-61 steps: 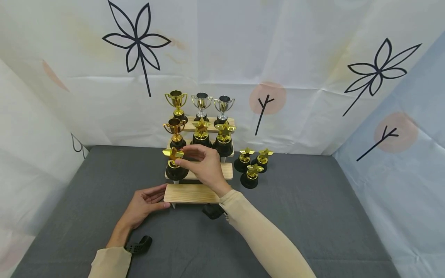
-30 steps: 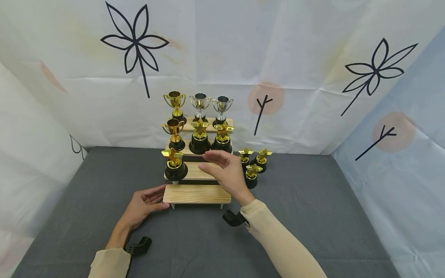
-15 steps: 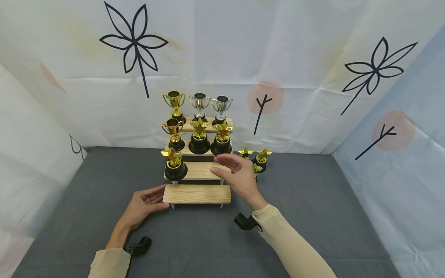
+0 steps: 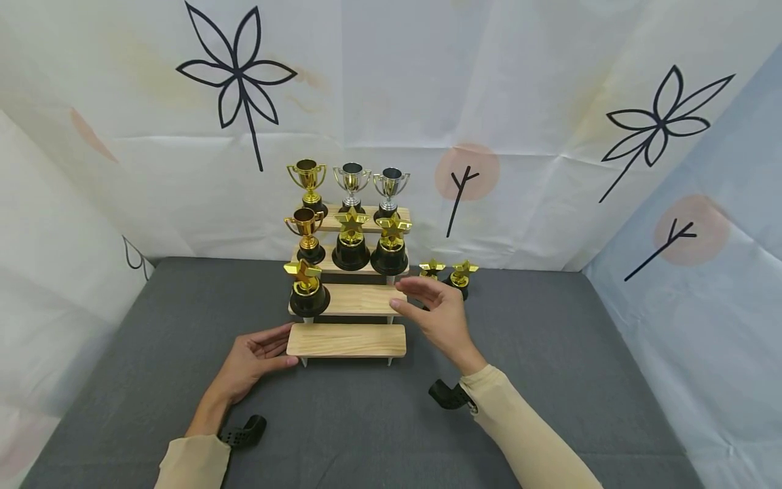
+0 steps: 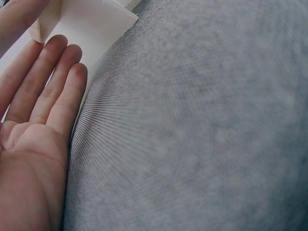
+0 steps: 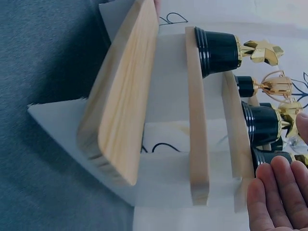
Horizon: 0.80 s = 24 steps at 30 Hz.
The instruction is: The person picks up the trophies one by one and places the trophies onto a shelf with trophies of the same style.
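On the grey mat, the left hand rests flat against the stepped stand; right hand hovers, fingers spread.

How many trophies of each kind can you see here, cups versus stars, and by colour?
Gold cup trophies: 2
Silver cup trophies: 2
Gold star trophies on the wooden stand: 3, such as
Gold star trophies on the grey cloth: 2 in sight; the right hand may hide more
Total: 9 trophies visible
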### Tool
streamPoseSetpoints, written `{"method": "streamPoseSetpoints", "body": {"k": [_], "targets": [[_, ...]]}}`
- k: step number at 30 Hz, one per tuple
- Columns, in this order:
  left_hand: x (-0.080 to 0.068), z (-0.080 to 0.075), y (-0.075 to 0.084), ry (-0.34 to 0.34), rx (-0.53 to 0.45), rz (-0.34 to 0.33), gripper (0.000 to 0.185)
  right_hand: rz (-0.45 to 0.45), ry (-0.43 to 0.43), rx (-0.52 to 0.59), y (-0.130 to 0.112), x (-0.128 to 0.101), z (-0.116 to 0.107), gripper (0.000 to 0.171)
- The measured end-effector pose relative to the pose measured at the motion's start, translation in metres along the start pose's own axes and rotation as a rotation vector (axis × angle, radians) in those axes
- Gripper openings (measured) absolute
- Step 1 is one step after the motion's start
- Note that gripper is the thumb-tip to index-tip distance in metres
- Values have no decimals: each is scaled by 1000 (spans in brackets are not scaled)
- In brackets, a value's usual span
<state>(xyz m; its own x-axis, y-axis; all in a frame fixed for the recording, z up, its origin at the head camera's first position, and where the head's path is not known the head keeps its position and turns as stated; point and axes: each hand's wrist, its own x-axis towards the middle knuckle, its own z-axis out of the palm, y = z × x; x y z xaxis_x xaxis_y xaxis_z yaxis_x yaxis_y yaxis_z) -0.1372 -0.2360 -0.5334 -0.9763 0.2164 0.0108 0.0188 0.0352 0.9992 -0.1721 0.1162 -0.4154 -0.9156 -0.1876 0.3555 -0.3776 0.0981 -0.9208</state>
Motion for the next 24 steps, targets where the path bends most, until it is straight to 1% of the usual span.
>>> {"method": "streamPoseSetpoints", "body": {"k": [7,13,21,24], "targets": [[0,0,0,-1,-6,-4,79,26,19,-9,5,-8,-10,38],[0,1,1,4,11,-2,78,37,40,-33,9,-13,-21,39],[1,1,0,-5,14,3,76,30,70,-55,14,-13,-38,36],[1,1,0,3,20,-3,77,28,84,-53,17,-13,-44,36]]}}
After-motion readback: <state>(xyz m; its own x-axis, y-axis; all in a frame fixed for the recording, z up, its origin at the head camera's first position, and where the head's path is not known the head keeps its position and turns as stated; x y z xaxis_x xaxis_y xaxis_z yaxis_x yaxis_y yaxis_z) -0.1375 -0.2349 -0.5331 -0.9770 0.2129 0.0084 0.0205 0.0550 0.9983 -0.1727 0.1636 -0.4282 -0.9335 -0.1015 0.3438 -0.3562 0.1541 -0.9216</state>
